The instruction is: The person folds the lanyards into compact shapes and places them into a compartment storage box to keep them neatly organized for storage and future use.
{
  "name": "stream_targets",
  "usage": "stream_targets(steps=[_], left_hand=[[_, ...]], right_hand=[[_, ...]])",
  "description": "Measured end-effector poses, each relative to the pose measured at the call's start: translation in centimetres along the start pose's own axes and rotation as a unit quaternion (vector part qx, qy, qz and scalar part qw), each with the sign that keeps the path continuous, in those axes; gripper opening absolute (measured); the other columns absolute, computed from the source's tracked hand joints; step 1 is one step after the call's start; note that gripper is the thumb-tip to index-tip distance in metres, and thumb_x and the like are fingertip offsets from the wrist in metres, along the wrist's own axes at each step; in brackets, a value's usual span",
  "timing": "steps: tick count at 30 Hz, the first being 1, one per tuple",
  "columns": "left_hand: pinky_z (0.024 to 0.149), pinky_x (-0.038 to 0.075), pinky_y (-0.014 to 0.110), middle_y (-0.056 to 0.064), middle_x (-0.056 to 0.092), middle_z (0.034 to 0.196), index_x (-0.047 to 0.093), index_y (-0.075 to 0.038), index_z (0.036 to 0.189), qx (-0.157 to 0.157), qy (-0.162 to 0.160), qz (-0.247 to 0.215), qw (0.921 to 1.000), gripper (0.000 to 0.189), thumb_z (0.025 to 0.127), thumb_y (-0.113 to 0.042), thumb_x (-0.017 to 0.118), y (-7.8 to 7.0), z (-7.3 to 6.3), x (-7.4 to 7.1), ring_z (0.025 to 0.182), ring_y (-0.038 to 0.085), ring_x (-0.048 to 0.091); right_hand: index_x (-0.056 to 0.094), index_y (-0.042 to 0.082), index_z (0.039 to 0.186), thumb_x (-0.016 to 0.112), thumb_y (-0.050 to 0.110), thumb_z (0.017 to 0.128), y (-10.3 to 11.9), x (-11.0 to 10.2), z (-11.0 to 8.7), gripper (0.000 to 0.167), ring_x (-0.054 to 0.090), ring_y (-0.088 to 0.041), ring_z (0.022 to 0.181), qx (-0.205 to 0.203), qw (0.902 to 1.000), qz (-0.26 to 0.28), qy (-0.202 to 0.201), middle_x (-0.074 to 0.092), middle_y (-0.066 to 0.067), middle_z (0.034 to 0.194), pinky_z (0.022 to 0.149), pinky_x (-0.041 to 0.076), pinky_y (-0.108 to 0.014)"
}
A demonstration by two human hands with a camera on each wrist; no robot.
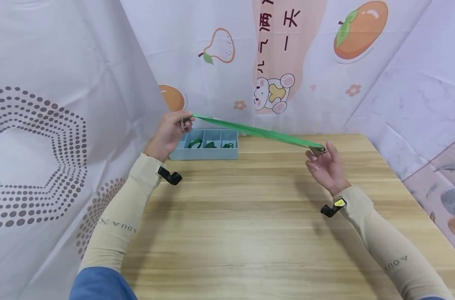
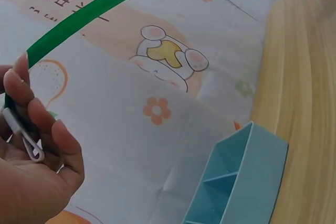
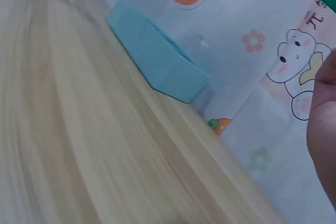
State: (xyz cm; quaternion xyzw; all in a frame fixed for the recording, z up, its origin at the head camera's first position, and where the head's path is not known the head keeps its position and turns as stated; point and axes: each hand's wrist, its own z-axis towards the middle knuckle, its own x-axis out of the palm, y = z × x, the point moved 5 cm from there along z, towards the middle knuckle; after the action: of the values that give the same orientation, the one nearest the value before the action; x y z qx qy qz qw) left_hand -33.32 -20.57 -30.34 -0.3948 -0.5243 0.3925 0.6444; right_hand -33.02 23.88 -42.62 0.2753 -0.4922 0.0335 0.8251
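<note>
A green lanyard (image 1: 257,131) stretches through the air above the table, sloping down from left to right. My left hand (image 1: 170,132) pinches its left end between thumb and fingers. In the left wrist view a metal clip (image 2: 21,134) lies against the curled fingers of that hand. My right hand (image 1: 329,168), palm turned up, grips the lanyard's other end near a dark fitting. Only an edge of the right hand (image 3: 323,129) shows in the right wrist view. Behind and right of my left hand stands a light blue compartment box (image 1: 205,154) with several green lanyards inside.
The wooden table (image 1: 242,225) spreads below both hands. A white curtain (image 1: 212,83) printed with fruit and a bear hangs along its back edge, and more cloth (image 1: 36,158) hangs at the left. Black mounts (image 1: 171,176) are strapped to both wrists.
</note>
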Motion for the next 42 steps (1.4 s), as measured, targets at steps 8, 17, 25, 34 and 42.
stream_targets(steps=[8, 17, 25, 34, 42], left_hand=[[0.073, 0.039, 0.032, 0.005, 0.064, 0.08, 0.071, -0.003, 0.086, -0.056, 0.002, 0.04, 0.9976, 0.021, 0.103, -0.011, 0.063, 1.4, -0.3, -1.8, 0.066, 0.017, 0.049], [0.072, 0.041, 0.032, 0.005, 0.069, 0.08, 0.076, -0.001, 0.088, -0.09, 0.001, 0.061, 0.9941, 0.019, 0.101, -0.009, 0.066, 2.1, -0.6, -2.6, 0.067, 0.016, 0.053], [0.071, 0.043, 0.03, 0.006, 0.07, 0.084, 0.075, -0.002, 0.089, -0.118, 0.035, 0.136, 0.983, 0.018, 0.102, -0.01, 0.066, 3.4, -1.0, -1.6, 0.069, 0.017, 0.051], [0.074, 0.044, 0.029, 0.007, 0.07, 0.094, 0.076, 0.001, 0.1, -0.155, 0.073, 0.198, 0.9652, 0.017, 0.102, -0.012, 0.067, 4.4, -1.4, -1.8, 0.072, 0.015, 0.051], [0.083, 0.043, 0.033, 0.001, 0.062, 0.096, 0.077, -0.003, 0.108, -0.141, 0.073, 0.273, 0.9489, 0.017, 0.101, -0.016, 0.069, 4.5, -1.6, -3.8, 0.076, 0.015, 0.053]], right_hand=[[0.073, -0.002, 0.1, 0.031, 0.005, 0.113, 1.8, 0.3, -0.7, 0.045, 0.037, -0.016, 0.063, 0.011, 0.9787, -0.203, -0.03, 0.072, -0.009, 0.091, 0.058, 0.034, -0.023], [0.075, 0.001, 0.097, 0.061, -0.01, 0.098, 3.0, 0.4, -0.9, 0.018, 0.046, -0.009, 0.06, -0.063, 0.9218, -0.348, -0.158, 0.072, -0.004, 0.087, 0.053, 0.032, -0.021], [0.065, -0.002, 0.092, 0.071, -0.01, 0.09, 4.3, 0.7, -1.0, 0.01, 0.048, -0.007, 0.048, -0.249, 0.7905, -0.468, -0.306, 0.067, -0.002, 0.071, 0.042, 0.033, -0.016], [0.065, -0.001, 0.107, 0.063, -0.006, 0.094, 4.7, 0.8, -1.2, 0.014, 0.05, -0.009, 0.048, -0.229, 0.7395, -0.537, -0.336, 0.061, 0.0, 0.066, 0.042, 0.036, -0.017], [0.07, -0.002, 0.113, 0.062, 0.001, 0.102, 4.8, -0.8, -1.6, 0.014, 0.047, -0.011, 0.062, 0.004, 0.8535, -0.484, -0.194, 0.065, 0.0, 0.081, 0.052, 0.035, -0.025]])
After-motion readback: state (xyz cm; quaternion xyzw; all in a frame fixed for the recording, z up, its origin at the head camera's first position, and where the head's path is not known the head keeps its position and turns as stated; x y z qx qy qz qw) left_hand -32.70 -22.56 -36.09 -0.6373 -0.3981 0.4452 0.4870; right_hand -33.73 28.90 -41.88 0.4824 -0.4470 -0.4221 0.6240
